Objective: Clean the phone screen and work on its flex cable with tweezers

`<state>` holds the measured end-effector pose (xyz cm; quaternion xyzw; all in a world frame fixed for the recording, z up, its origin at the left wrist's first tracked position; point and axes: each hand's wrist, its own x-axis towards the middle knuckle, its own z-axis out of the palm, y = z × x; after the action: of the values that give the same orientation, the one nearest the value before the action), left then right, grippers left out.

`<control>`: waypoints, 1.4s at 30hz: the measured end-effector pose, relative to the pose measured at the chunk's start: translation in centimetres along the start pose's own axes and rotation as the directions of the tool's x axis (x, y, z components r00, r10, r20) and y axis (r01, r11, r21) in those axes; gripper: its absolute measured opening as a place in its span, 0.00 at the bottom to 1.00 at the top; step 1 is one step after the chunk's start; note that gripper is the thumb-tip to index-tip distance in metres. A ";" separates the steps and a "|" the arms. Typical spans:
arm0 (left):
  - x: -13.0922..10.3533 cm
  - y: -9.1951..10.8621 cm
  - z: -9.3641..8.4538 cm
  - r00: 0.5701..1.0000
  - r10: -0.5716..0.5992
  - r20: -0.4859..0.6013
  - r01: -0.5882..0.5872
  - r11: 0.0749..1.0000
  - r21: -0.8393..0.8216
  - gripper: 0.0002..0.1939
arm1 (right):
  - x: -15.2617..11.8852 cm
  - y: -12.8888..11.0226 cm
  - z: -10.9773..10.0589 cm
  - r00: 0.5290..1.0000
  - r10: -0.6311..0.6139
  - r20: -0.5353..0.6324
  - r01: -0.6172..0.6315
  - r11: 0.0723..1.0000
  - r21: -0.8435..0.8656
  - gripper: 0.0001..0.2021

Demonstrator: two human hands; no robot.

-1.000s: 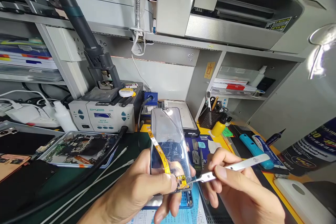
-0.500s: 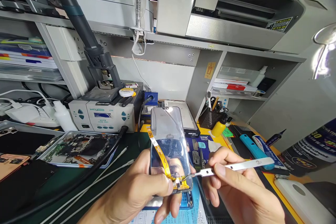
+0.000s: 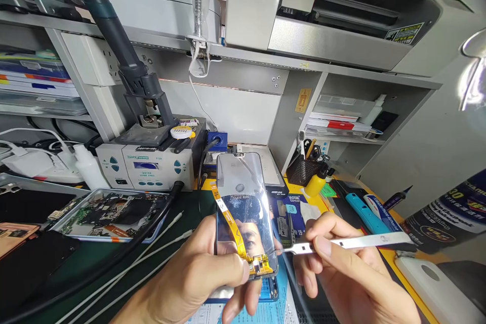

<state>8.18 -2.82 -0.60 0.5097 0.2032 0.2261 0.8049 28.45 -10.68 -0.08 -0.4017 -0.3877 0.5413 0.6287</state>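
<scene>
Screen (image 3: 248, 208): likely light, stiff, slick, fragile; best held by edges, sparing ribbon (image 3: 234, 229). Left hand (image 3: 207, 268): grasping screen's lower end. Right hand (image 3: 351, 268): pinching tool (image 3: 366, 241).

Glossy phone screen panel (image 3: 246, 207), tilted up, gripped between left thumb (image 3: 235, 267) and fingers (image 3: 252, 297). Yellow flex cable (image 3: 231, 225) rising from beside thumb. Slim silver tool (image 3: 364, 241) pinched in right fingers (image 3: 323, 246), tip left of them.
</scene>
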 end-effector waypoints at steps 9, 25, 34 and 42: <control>-0.1 0.1 -0.3 1.000 0.003 0.008 -0.004 0.999 0.045 0.20 | -0.1 -0.2 0.1 1.000 0.003 0.017 -0.003 1.000 0.019 0.06; -0.2 0.0 -0.4 0.995 0.089 0.048 -0.095 0.983 0.156 0.17 | 0.2 -0.6 -0.5 0.981 0.109 0.159 -0.098 0.992 -0.073 0.08; -0.7 0.2 -0.6 0.995 0.103 0.014 -0.104 0.980 0.172 0.18 | 0.4 -1.1 -0.7 0.963 0.153 0.220 -0.132 0.985 -0.108 0.09; -0.9 0.2 -0.8 0.994 0.111 0.017 -0.112 0.979 0.171 0.13 | 0.7 -1.3 -1.1 0.944 0.190 0.271 -0.168 0.980 -0.102 0.08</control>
<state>6.94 -2.73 -0.63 0.5886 0.1900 0.2505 0.7447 30.03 -10.19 0.80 -0.3791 -0.4549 0.6321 0.4998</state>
